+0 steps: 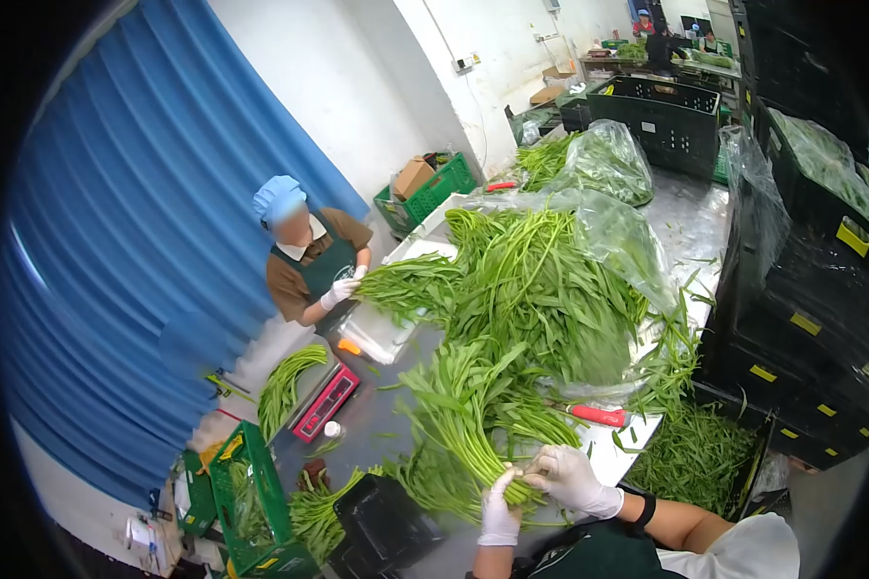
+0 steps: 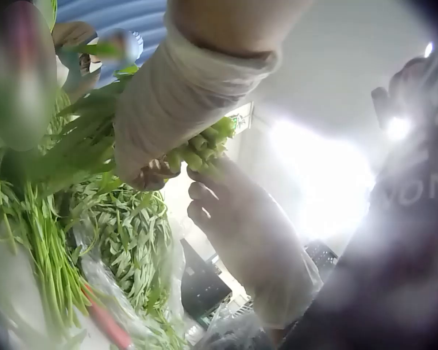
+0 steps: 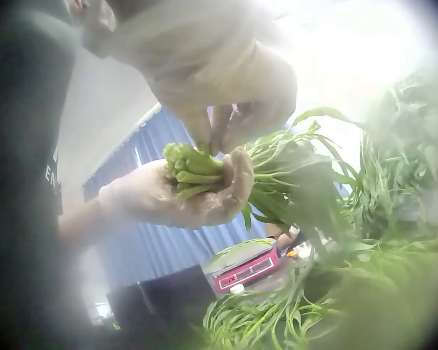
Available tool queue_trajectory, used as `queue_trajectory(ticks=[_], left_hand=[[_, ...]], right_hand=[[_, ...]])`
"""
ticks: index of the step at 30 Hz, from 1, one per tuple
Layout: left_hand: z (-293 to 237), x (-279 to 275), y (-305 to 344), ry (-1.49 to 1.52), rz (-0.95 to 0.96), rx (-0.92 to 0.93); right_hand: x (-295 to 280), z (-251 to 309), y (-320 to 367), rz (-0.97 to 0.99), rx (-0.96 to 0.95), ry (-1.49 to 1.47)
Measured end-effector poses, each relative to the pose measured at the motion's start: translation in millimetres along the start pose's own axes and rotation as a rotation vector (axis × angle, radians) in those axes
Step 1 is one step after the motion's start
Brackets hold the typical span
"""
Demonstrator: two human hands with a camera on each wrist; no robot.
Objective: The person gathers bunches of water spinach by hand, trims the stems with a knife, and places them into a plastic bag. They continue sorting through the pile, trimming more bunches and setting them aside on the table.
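A bunch of long-stemmed leafy greens (image 1: 463, 425) is gripped near its cut ends by my gloved left hand (image 1: 499, 513). The stem ends (image 3: 190, 171) stick out of the left fist in the right wrist view, and the leaves point away from me. My gloved right hand (image 1: 579, 482) is up against the bunch from the other side, thumb and curled fingers pinching at the stems right beside the left fingers. In the left wrist view the right hand (image 2: 248, 233) meets the stems just under the left hand (image 2: 168, 109).
A large heap of greens (image 1: 550, 289) lies ahead, partly under clear plastic. A red-handled tool (image 1: 599, 415) lies at right. Left stand a red scale (image 1: 326, 400) bearing greens, a black bin (image 1: 381, 526) and a green crate (image 1: 251, 502). Another person (image 1: 314, 256) handles greens opposite.
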State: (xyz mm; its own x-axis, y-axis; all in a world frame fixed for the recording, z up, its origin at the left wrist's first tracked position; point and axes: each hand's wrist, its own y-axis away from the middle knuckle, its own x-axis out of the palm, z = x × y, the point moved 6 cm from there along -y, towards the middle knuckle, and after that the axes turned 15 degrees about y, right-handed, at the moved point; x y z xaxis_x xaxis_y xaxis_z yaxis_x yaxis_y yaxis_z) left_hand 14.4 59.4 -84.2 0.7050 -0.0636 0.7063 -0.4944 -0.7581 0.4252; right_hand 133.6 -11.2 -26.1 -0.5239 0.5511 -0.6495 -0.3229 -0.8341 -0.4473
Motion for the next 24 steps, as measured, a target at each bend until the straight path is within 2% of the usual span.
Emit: queue_trajectory(ticks=[3, 5, 7, 9, 11, 13, 15, 17, 18, 19, 21, 22, 24], left_hand=[[0, 1, 0, 0.039, -0.069, 0.017], [-3, 11, -1, 0.181, 0.087, 0.052], [-14, 13, 3, 0.076, 0.104, 0.073], [-20, 18, 7, -0.048, 0.133, 0.08], [-22, 29, 13, -0.28, 0.217, 0.196], [-14, 28, 20, -0.372, 0.247, 0.175], [-13, 13, 26, -0.721, 0.154, 0.292], [-22, -8, 31, -1.524, 0.113, 0.514], [-22, -22, 35, -1.665, 0.208, 0.733], [-19, -44, 37, -1.702, 0.249, 0.694], [-13, -65, 39, -1.771, 0.315, 0.737], [-12, -74, 40, -1.735, 0.287, 0.654], [-19, -77, 40, -1.765, 0.274, 0.682]], right_hand=[[4, -1, 1, -0.065, -0.055, 0.003], [-6, -36, 9, -0.407, 0.32, -0.443], [-23, -73, 7, -0.407, 0.63, -0.732], [-2, -110, 2, -0.187, 0.663, -1.218], [21, -114, 9, 0.029, 0.859, -1.196], [44, -88, -4, 0.23, 0.843, -1.648], [68, -95, -7, 0.237, 0.794, -2.034], [15, -89, -12, 0.047, 0.678, -1.437], [16, -108, 5, 0.009, 0.463, -1.477], [13, -109, 6, -0.041, 0.497, -1.499], [-6, -98, -28, 0.051, 0.333, -2.117], [-6, -100, -25, 0.024, 0.333, -2.121], [-3, -102, -30, 0.01, 0.288, -2.134]])
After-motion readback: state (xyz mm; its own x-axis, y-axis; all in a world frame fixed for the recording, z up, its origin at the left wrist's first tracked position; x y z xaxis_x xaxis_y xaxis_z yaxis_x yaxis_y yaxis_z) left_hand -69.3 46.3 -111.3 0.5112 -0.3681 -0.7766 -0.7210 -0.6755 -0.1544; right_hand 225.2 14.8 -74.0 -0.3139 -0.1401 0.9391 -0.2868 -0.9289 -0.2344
